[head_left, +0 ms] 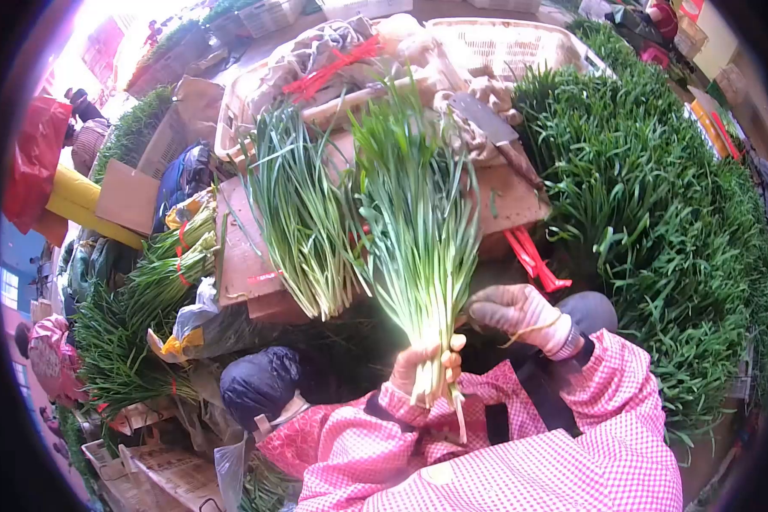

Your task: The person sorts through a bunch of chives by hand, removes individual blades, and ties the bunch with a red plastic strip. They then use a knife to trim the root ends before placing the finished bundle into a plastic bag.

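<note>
My left hand is closed round the pale lower stems of a bunch of garlic chives, whose green leaves fan up and away from me. To its right is my gloved right hand, fingers pinched together close beside the stems; whatever is in them I cannot make out. A thin yellowish band hangs at that wrist. Another loose bunch of chives lies on the board left of the held one. A cleaver rests at the board's far right, and red ties hang over its near right edge.
A large mass of chives fills the right side. Tied bundles are piled at the left beside a plastic bag. Behind the board stand a white crate and crumpled cloth with red strips. Other people work at the far edges.
</note>
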Tool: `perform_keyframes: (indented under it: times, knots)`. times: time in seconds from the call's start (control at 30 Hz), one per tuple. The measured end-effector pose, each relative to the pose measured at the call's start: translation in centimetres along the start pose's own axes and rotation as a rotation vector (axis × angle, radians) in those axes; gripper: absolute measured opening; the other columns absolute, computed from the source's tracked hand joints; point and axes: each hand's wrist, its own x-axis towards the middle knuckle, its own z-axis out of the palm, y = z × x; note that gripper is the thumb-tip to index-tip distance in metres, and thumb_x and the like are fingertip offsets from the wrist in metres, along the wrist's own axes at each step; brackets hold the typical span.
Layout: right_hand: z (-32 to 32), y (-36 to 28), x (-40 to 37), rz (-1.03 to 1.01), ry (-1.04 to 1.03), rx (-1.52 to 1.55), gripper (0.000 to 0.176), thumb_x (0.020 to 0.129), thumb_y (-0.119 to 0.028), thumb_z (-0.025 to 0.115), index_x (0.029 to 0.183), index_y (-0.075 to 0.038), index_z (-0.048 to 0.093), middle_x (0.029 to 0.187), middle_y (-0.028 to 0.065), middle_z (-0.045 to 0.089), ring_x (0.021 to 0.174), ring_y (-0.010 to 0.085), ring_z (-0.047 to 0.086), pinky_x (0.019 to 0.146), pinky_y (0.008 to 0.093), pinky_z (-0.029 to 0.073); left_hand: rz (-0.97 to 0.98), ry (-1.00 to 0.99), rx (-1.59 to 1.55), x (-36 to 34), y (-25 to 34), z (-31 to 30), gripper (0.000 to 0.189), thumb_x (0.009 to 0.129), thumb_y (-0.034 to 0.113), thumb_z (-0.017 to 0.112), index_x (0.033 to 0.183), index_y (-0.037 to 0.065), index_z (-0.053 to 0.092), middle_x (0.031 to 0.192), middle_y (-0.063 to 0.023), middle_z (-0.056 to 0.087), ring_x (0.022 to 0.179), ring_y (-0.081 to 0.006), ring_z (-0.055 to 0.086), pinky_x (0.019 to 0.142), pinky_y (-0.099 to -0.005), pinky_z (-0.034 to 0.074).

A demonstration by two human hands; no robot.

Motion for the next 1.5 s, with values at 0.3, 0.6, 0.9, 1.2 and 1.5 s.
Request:
perform_keyframes:
  times: [0.3,0.6,0.9,1.2,1.5]
  knots:
    - [3.5,-1.9,-5.6,-0.859,0.406,-0.641,0.048,0.072,-0.021,0.071,0.112,0.000,0.054,0.104,0.0158,0.059,0.095,0.0337,0.058,0.084,0.0396,0.046,0.008,0.069,0.071,1.4,-0.9,1.5,0.057,0.082,0.019,0.061,0.127,-0.008,0.038,0.103,-0.0182,0.058,0.089,-0.0293,0.058,0.079,-0.0367,0.051]
    - [6.7,-0.9,-11.1,-0.616,0.444,-0.686,0.046,0.073,-0.031,0.072,0.106,-0.002,0.057,0.063,0.0056,0.058,0.050,0.0192,0.058,0.048,0.0299,0.045,0.149,0.023,0.037,3.4,-2.0,3.8,0.054,0.081,0.023,0.063,0.120,-0.010,0.044,0.097,-0.0205,0.061,0.088,-0.0326,0.059,0.082,-0.0409,0.051]
    - [-0.6,-1.2,-17.9,-0.574,0.477,-0.274,0.022,0.088,-0.016,0.055,0.106,-0.003,0.054,0.076,0.0069,0.060,0.064,0.0137,0.058,0.054,0.0236,0.047,0.171,0.056,0.051,3.4,-1.6,2.7,0.050,0.081,0.018,0.062,0.119,-0.011,0.044,0.099,-0.0205,0.061,0.091,-0.0319,0.061,0.086,-0.0418,0.050]
    - [-8.6,-6.5,-24.3,-0.438,0.936,-0.900,0.027,0.089,-0.008,0.045,0.113,0.001,0.050,0.069,-0.0009,0.051,0.057,0.0098,0.047,0.053,0.0238,0.041,-0.006,-0.142,-0.245,2.1,-0.3,2.0,0.067,0.082,0.018,0.060,0.137,0.000,0.026,0.103,-0.0145,0.059,0.082,-0.0206,0.061,0.070,-0.0312,0.052]
    - [-1.1,-0.6,-3.8,-0.507,0.254,-0.827,0.043,0.085,-0.034,0.057,0.117,-0.006,0.053,0.098,0.0169,0.062,0.091,0.0316,0.060,0.076,0.0378,0.048,0.008,-0.200,-0.310,0.8,0.8,3.8,0.082,0.084,0.023,0.060,0.143,0.005,0.006,0.100,-0.0091,0.052,0.076,-0.0093,0.056,0.061,-0.0232,0.046]
